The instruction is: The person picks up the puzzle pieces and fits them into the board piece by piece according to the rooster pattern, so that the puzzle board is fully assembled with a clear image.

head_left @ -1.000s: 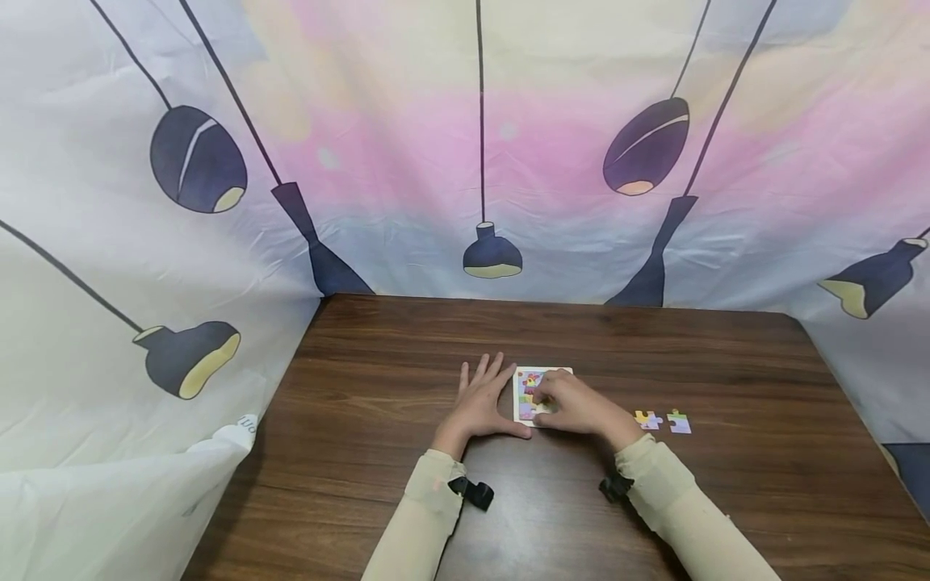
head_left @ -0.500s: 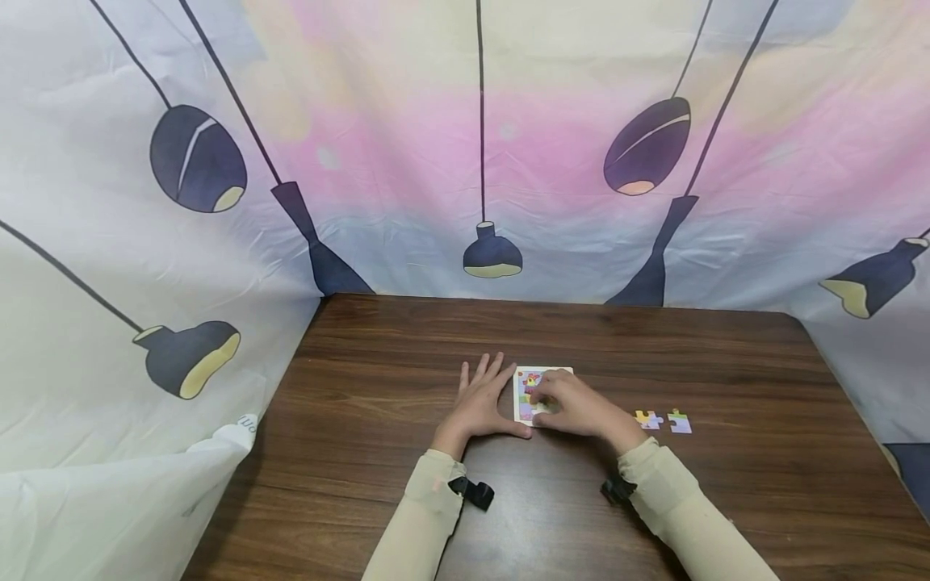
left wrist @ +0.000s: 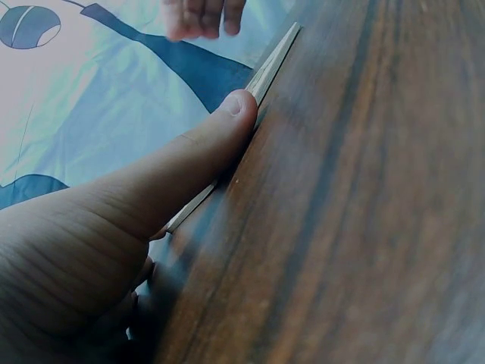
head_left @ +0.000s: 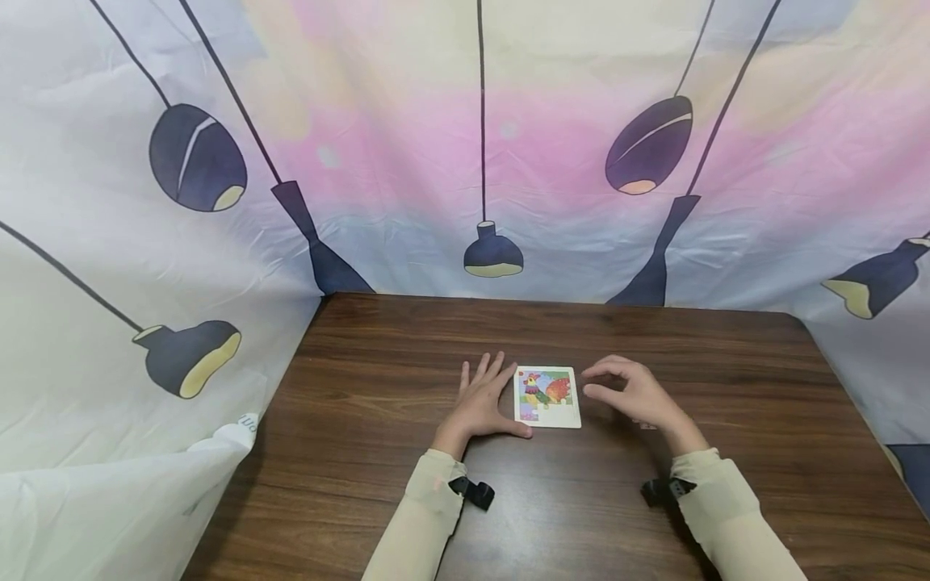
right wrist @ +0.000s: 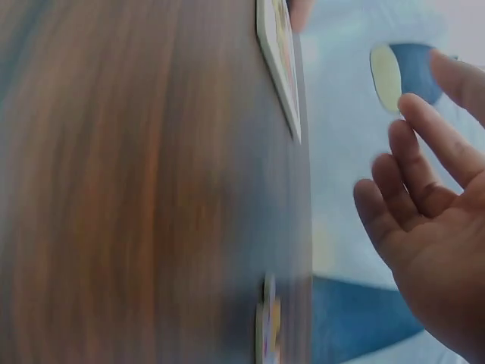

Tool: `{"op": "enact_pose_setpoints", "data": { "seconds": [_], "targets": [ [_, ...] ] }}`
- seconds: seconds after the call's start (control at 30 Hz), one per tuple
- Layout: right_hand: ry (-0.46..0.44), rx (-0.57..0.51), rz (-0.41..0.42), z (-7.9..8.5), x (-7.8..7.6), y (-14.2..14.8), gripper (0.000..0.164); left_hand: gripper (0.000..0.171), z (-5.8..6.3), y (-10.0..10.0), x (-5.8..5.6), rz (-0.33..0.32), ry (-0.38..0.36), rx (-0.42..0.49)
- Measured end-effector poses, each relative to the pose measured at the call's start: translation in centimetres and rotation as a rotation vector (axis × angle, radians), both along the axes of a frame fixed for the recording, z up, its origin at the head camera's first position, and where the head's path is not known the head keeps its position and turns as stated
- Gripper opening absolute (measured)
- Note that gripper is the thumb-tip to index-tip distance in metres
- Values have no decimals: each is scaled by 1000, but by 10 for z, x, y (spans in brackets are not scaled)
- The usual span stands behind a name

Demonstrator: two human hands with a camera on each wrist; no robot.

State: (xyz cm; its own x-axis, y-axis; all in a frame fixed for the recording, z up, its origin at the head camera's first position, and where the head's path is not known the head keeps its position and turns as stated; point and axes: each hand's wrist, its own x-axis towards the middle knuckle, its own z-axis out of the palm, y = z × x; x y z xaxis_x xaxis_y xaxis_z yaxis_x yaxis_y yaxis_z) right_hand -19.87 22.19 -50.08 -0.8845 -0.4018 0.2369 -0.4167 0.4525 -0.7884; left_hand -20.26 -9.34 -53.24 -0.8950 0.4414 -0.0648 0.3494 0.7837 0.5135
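A small jigsaw puzzle (head_left: 548,389) in a white frame lies flat on the table, showing a colourful hen. Its lower right part is a bare white patch. My left hand (head_left: 479,410) rests spread along its left side, index fingertip at the upper corner and thumb at the front edge; the left wrist view shows the thumb (left wrist: 227,125) against the frame's edge. Right of the puzzle hovers my right hand (head_left: 639,395), fingers loosely bent and holding nothing. Loose puzzle pieces (right wrist: 268,326) lie below it, largely hidden by that hand in the head view.
The brown wooden table (head_left: 392,371) extends around the puzzle on all sides. A cloth backdrop (head_left: 407,161) printed with lamps hangs behind its far edge and along the left. Each wrist carries a black strap with a camera (head_left: 475,492).
My right hand has lifted off the puzzle and moved right, over the loose pieces, uncovering the hen picture. The left hand stays where it was.
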Motion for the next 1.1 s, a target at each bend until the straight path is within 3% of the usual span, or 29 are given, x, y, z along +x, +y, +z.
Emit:
{"op": "enact_pose_setpoints", "data": {
  "seconds": [0.33, 0.6, 0.9, 1.1],
  "targets": [
    [76, 62, -102, -3, 20, 58, 25, 128, -1, -1, 1, -2, -7, 0],
    [2, 145, -118, -2, 34, 95, 36, 128, -1, -2, 0, -5, 4, 4],
    [-80, 287, -113, -3, 36, 109, 46, 128, 0, -1, -1, 1, -8, 14],
    [-98, 323, -83, -6, 35, 109, 49, 128, 1, -1, 0, 1, -12, 13]
  ]
}}
